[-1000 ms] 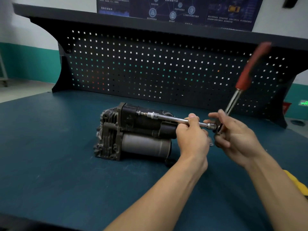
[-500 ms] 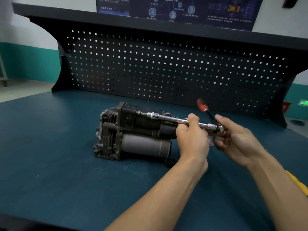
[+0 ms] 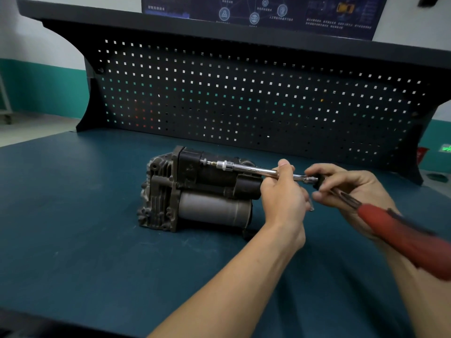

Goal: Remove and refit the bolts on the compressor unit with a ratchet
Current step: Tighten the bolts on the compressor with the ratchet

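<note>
Head view.

Compressor unit (image 3: 195, 191): set on the dark teal worktop (image 3: 73, 240), near its middle and in front of the black pegboard (image 3: 244, 98). Ribbed grey casting at the left end, black housing along the top, grey cylinder along the near lower side.

Extension bar (image 3: 253, 169): chrome, close to level, lying over the top of the black housing. Socket (image 3: 225, 165) at its left end, with the tip beyond it meeting the upper face of the housing. Bolt itself not discernible at that point.

Left hand (image 3: 284, 198): closed around the extension bar near its right end, fingers curled over the bar, thumb raised above it. Forearm entering from the bottom edge of the frame.

Ratchet (image 3: 400, 232): head joined to the right end of the extension bar, just right of the left hand. Red grip angled down and right toward the camera, blurred, crossing in front of the right forearm.

Right hand (image 3: 353, 184): fingers curled about the ratchet head, pinching it; exact finger placement on the head partly hidden. Hands just beside each other, whether touching cannot be told.

Background: dark shelf (image 3: 219, 32) above the pegboard; blue poster (image 3: 256, 11) on the wall behind.
</note>
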A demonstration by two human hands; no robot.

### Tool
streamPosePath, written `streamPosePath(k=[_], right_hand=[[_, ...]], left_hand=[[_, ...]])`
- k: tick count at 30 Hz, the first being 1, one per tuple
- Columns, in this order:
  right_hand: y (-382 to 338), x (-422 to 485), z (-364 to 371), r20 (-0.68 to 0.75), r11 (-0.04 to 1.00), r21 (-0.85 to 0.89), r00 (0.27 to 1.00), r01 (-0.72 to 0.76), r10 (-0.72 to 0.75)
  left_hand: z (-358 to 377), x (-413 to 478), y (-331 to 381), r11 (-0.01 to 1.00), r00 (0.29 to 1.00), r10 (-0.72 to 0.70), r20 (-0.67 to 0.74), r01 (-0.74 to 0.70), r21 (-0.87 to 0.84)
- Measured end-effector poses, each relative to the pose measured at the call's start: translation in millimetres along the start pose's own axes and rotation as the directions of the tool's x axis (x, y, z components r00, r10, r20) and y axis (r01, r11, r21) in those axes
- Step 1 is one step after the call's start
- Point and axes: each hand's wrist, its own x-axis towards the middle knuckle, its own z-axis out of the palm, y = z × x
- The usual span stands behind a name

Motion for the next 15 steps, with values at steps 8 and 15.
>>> streamPosePath(k=[8,15], right_hand=[[-5.6,-1.5,16.1,-0.16,0.945,0.283,0.963,-0.164,0.215],[-10.0,4.9,31.5,-0.35,0.901,0.307,0.844,-0.306,0.406]], left_hand=[[1.7,2.1,-1.0,0.999,0.999,0.043,0.012,-0.043,-0.001],[-0.2,3.7,-4.9,0.999,0.999,0.032,-0.014,-0.032,0.01]])
